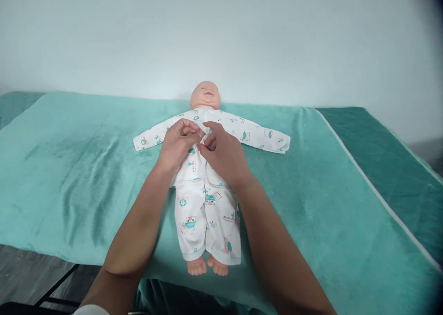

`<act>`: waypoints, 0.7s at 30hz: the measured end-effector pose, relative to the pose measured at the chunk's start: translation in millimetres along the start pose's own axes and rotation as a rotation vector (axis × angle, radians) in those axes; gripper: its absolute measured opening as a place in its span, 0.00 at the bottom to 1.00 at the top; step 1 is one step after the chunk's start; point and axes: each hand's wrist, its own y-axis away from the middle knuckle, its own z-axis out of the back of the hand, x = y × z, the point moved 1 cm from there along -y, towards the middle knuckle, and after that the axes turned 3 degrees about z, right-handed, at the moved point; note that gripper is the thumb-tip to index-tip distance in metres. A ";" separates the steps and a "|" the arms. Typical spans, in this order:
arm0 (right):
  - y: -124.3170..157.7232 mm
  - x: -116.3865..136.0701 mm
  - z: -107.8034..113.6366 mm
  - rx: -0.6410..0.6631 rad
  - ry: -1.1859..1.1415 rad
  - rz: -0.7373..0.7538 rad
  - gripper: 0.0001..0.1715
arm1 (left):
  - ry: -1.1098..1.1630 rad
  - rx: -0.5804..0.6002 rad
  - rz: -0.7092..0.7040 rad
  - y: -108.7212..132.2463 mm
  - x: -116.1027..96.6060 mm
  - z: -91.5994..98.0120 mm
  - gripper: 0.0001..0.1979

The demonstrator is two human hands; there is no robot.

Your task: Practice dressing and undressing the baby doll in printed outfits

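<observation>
A baby doll (pixel 205 95) lies on its back, feet toward me, dressed in a white printed shirt (pixel 194 166) and matching trousers (pixel 191 213). Both sleeves stretch out to the sides. At the middle of the chest, my left hand (pixel 180 139) pinches the front edge of the shirt between thumb and fingers. Close beside it, my right hand (pixel 221 149) is curled over the same front opening, thumb and index finger at the cloth. A small pale button or snap seems to show between the hands, partly covered by the fingers.
A light green plush cloth (pixel 104 176) with a few wrinkles covers the table under the doll. Darker green cloth (pixel 374 149) shows at the right, past a pale edging. A white wall (pixel 221 38) stands behind. A black table leg (pixel 57 285) shows at lower left.
</observation>
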 end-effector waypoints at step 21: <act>21.5 -14.6 32.4 0.153 -0.396 -0.134 0.19 | -0.763 0.371 -0.183 10.4 -21.2 21.1 0.03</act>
